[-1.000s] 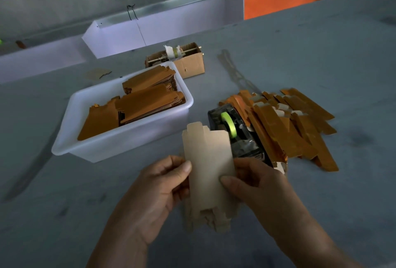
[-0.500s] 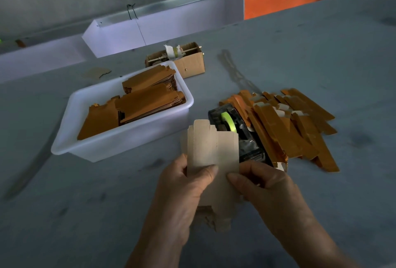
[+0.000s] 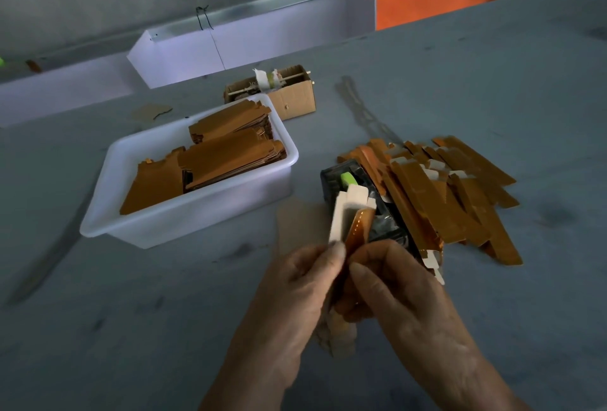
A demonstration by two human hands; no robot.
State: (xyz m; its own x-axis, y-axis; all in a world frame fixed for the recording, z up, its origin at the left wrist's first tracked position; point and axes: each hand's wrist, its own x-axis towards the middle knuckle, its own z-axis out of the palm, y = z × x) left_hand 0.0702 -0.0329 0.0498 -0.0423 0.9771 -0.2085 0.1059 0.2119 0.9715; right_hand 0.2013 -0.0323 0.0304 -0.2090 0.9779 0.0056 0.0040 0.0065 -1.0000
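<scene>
While both hands close on it, the carton blank (image 3: 341,220) stands nearly upright between them, folded lengthwise so its pale inner face turns left and its glossy orange face turns right. My left hand (image 3: 295,286) pinches the pale panel, thumb pressed flat against it and the other fingers curled behind. My right hand (image 3: 404,292) has its fingers curled round the orange side, with the fingertip closest to the left thumb almost touching it. The blank's lower end pokes out beneath both palms, and its notched top flaps rise above my knuckles.

Just beyond the blank, and partly hidden by it, sits a black tape dispenser (image 3: 331,177) carrying a green roll (image 3: 346,177). To the right of the dispenser, touching it, lies a loose heap of folded orange cartons (image 3: 460,200), fanned out across the grey table (image 3: 131,312). To the left, near the dispenser but apart from it, a white plastic tub (image 3: 197,223) holds stacks of flat orange blanks (image 3: 216,161). Farther off, right behind the tub, stands a small brown cardboard box (image 3: 295,100), and beyond that a long white trough (image 3: 246,46) runs along the table's far edge.
</scene>
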